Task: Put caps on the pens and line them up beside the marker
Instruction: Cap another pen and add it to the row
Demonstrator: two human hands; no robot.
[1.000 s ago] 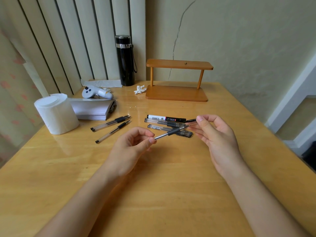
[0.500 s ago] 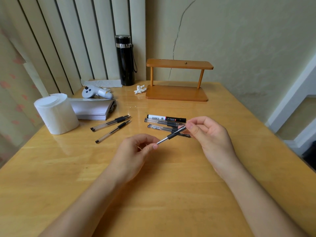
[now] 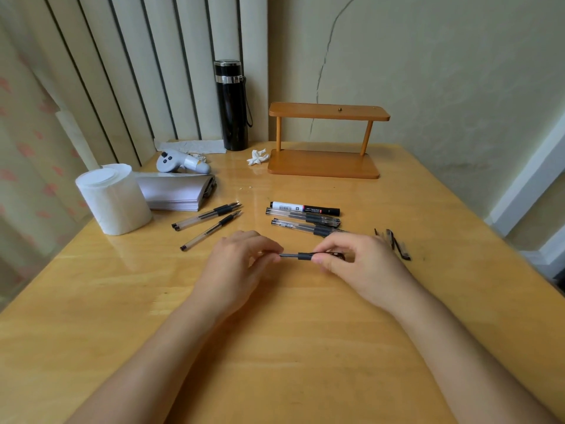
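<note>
- Landmark: marker (image 3: pixel 305 208), white and black, lying flat on the wooden table (image 3: pixel 305 347).
- Two capped pens (image 3: pixel 302 216) lie parallel just in front of the marker, the nearer one (image 3: pixel 305 228) close behind the hands.
- Left hand (image 3: pixel 235 270) pinches the barrel end of a pen (image 3: pixel 298 256) held level, in front of the marker.
- Right hand (image 3: pixel 360 264) grips the same pen's opposite end; cap seating not discernible.
- Three uncapped pens (image 3: pixel 208 221) lie left of the marker.
- Loose caps (image 3: pixel 394 243) lie right of the marker, front side.
</note>
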